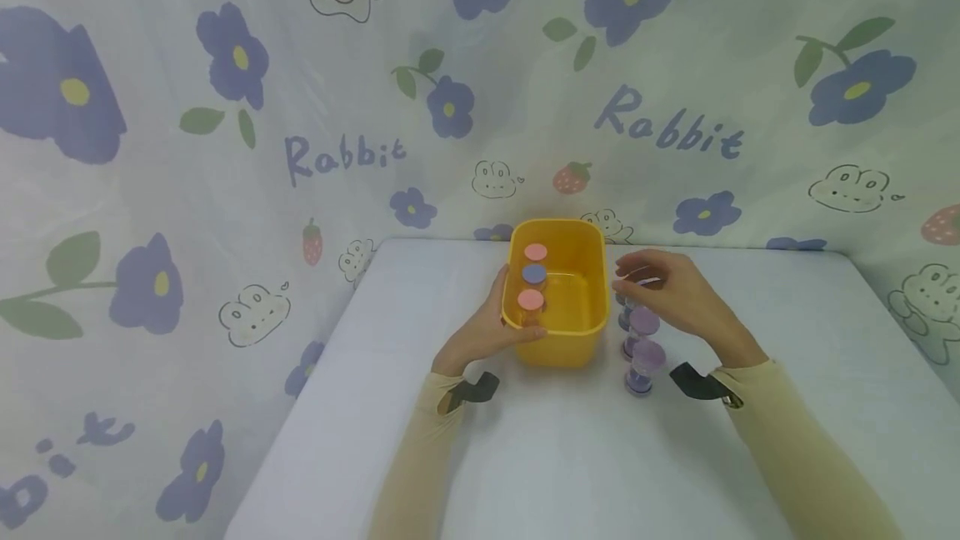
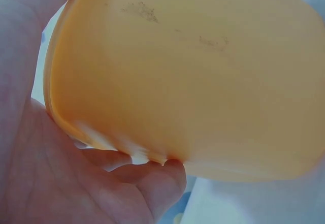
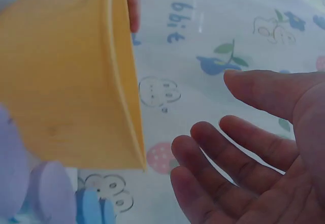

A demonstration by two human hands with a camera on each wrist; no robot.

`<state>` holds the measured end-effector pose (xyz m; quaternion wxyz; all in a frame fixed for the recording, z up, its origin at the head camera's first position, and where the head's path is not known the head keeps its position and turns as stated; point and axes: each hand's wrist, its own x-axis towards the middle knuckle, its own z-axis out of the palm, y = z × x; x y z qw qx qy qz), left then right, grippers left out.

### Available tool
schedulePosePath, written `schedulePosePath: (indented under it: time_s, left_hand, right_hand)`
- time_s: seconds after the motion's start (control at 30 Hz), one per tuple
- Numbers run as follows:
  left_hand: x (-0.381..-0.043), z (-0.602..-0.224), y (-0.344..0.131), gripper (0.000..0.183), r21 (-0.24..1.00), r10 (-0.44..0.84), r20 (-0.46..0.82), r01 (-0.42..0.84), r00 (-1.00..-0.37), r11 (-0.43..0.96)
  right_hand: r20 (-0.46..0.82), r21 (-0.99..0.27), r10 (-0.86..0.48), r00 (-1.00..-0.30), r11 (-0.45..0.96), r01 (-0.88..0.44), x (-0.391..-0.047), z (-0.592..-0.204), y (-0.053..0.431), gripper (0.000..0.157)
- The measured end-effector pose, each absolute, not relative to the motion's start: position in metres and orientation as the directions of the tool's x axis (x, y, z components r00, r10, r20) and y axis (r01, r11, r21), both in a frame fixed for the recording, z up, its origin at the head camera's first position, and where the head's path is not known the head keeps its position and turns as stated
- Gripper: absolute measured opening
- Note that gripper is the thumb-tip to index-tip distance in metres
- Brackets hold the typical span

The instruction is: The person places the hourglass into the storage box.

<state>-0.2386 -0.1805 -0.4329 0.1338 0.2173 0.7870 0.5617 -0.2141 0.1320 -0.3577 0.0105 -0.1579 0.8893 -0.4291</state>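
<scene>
A yellow plastic bin [image 1: 558,348] is at the back middle of the white table. My left hand [image 1: 487,327] grips its left side, thumb over the front rim and fingers curled against the wall. Inside, along the left wall, stand three small pieces that look like sand timers: a pink-capped one [image 1: 531,300], a blue-capped one [image 1: 534,274] and another pink-capped one [image 1: 536,252]. My right hand [image 1: 671,290], its fingers loosely bent and holding nothing, hovers just right of the bin. Below it a row of similar timers includes purple-capped ones [image 1: 648,357]; the hand partly hides the farther ones.
The white table [image 1: 360,407] reaches back to a hanging cloth [image 1: 480,107] printed with flowers and rabbits. In the right wrist view, light blue caps [image 3: 89,206] show behind the purple caps [image 3: 53,191], close to the bin's wall.
</scene>
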Motion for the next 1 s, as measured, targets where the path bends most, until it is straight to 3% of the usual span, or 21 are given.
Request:
schedulePosePath:
  time_s: [0.2,0.37,1.0]
  left_hand:
    - [-0.232,-0.419,-0.179,0.112,0.95,0.51,0.03,0.183,-0.859,0.252]
    - [-0.238,-0.429,-0.179,0.111,0.952,0.507,0.071,0.21,-0.859,0.224]
    - [-0.246,-0.441,-0.182,0.114,0.937,0.503,0.079,0.236,-0.861,0.257]
  right_hand:
    - [0.17,-0.774,-0.247,-0.954,0.566,-0.284,-0.197,-0.376,0.158,0.041]
    - [0.179,-0.769,-0.226,-0.958,0.574,-0.28,-0.189,-0.396,0.171,0.042]
    - [-0.018,-0.819,-0.222,-0.975,0.563,-0.113,-0.166,-0.446,0.181,0.054]
